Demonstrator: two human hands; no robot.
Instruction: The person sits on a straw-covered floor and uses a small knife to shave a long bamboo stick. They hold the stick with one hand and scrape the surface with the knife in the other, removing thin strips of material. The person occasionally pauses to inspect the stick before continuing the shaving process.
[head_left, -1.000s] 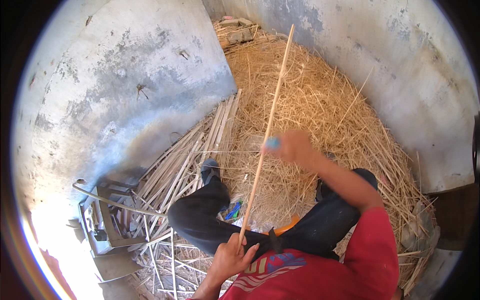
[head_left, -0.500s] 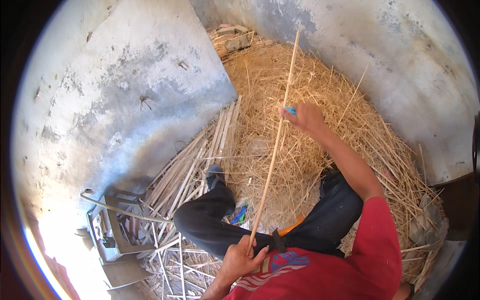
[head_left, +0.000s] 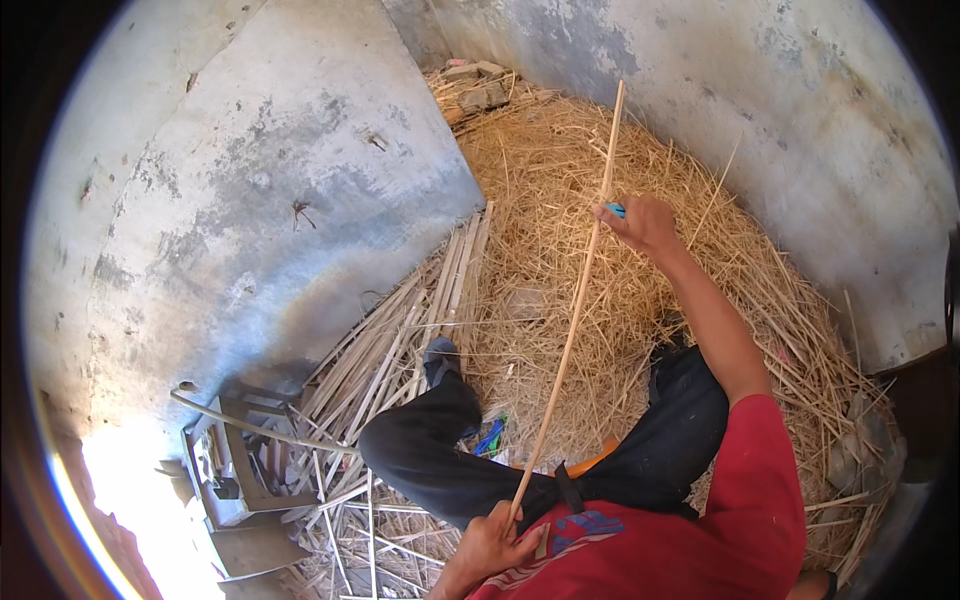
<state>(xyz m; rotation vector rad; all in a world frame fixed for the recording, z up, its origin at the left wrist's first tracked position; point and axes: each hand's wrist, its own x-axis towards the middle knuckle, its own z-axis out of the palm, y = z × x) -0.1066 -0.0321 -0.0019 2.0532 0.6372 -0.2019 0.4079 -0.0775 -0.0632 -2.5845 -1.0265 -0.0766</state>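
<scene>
One wooden strip (head_left: pixel 575 310) slants far-right: left hand (head_left: pixel 490 545) curls round its near end, right hand (head_left: pixel 647 224) clasps a blue tool (head_left: pixel 615 210), possibly bladed, farther along.

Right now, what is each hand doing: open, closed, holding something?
Left hand: closed on the pale strip, near its lower end.
Right hand: closed on a small blue object, against the strip.

Stick (head_left: pixel 570 350) over shavings (head_left: pixel 540 190), slats (head_left: pixel 462 265) left, wall (head_left: pixel 800 180) right
</scene>
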